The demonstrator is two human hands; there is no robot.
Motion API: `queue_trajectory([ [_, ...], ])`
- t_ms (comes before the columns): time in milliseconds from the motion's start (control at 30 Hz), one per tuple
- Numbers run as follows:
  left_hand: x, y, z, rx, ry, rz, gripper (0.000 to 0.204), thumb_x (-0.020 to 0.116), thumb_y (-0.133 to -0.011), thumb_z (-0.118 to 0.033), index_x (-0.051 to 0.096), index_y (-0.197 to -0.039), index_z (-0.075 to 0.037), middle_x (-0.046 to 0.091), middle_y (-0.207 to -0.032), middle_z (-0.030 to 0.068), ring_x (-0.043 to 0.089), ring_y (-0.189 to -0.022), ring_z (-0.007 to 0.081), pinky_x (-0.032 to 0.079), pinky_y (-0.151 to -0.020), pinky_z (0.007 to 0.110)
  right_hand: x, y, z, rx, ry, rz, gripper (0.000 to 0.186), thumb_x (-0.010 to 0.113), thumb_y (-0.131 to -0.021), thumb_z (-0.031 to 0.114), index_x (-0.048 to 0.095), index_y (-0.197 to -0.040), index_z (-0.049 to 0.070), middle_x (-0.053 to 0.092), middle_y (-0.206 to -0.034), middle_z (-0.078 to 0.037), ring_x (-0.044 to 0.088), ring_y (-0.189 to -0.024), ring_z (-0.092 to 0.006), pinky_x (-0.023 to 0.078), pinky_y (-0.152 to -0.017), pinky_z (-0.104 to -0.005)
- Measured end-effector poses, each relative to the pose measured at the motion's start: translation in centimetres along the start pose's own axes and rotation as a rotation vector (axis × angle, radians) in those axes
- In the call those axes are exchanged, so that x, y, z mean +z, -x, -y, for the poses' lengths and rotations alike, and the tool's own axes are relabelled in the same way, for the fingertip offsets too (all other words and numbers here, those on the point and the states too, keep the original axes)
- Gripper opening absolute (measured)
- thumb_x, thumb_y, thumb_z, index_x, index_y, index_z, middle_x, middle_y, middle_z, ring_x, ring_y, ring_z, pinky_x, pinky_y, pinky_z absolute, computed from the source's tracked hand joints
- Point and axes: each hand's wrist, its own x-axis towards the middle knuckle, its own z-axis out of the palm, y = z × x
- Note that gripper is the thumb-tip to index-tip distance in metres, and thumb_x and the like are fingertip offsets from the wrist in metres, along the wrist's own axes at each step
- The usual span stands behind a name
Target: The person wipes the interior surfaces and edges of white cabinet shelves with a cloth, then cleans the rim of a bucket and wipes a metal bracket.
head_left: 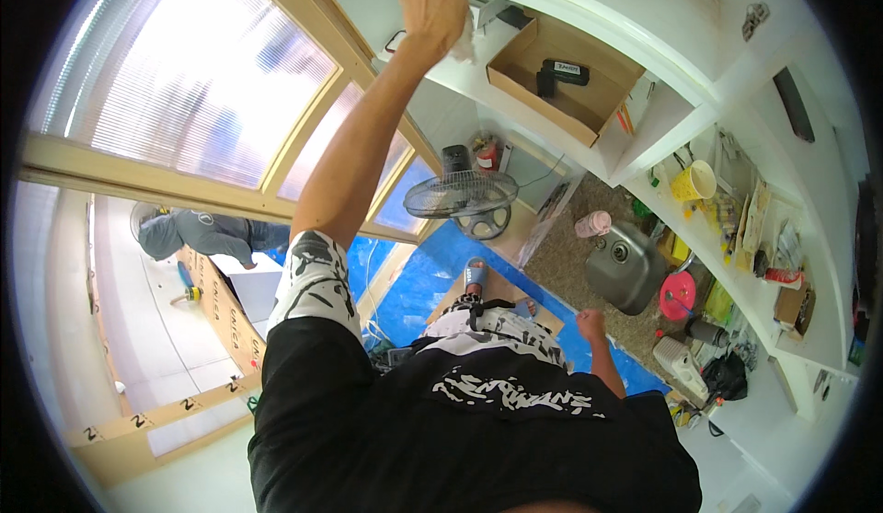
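Observation:
My left hand is raised to the top of the view, against the white edge of an upper shelf. A whitish cloth shows beside its palm and wrist, and the hand is closed on it. The fingertips run close to the picture's upper rim. My right hand hangs low at my side, near the countertop with the sink. Its fingers are curled in, and nothing shows in them. Close to my left hand, an open cardboard box sits on the shelf with a black case inside.
A standing fan is ahead, by a wood-framed window door. The counter at right has a steel sink, a pink cup and clutter. A yellow cup stands on the shelf. Blue sheeting covers the floor. Another person bends at left.

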Motion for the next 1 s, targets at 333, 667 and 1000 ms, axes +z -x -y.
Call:
queue_trajectory([
  [333, 0.9, 1.0, 0.3, 0.002, -0.096, 0.031, 0.042, 0.050, -0.081, 0.002, 0.059, -0.121, -0.008, 0.056, -0.131, 0.0139, 0.063, -0.102, 0.0393, 0.052, -0.086, 0.046, 0.8, 1.0, -1.4, 0.001, 0.040, -0.027, 0.018, 0.059, -0.076, 0.015, 0.064, -0.074, -0.002, 0.060, -0.072, -0.026, 0.064, -0.070, -0.0387, 0.048, -0.065, -0.0452],
  [667, 1.0, 2.1, -1.6, 0.003, -0.081, -0.006, 0.045, 0.060, -0.071, 0.002, 0.061, -0.114, -0.010, 0.059, -0.123, 0.0073, 0.066, -0.085, 0.0352, 0.053, -0.074, 0.045, 1.5, 0.7, -1.7, 0.034, 0.050, 0.020, 0.021, 0.064, -0.076, 0.020, 0.070, -0.083, 0.001, 0.068, -0.085, -0.023, 0.066, -0.082, -0.0404, 0.052, -0.073, -0.0453],
  [1000, 4.0, 4.3, -9.0, 0.268, -0.074, -0.208, 0.041, 0.060, -0.072, -0.001, 0.060, -0.112, -0.007, 0.062, -0.113, 0.0127, 0.065, -0.069, 0.0300, 0.054, -0.063, 0.041, 0.7, 2.1, -0.6, 0.105, 0.007, 0.047, 0.017, 0.063, -0.075, 0.018, 0.071, -0.080, 0.004, 0.069, -0.084, -0.020, 0.067, -0.082, -0.0381, 0.053, -0.073, -0.0451],
])
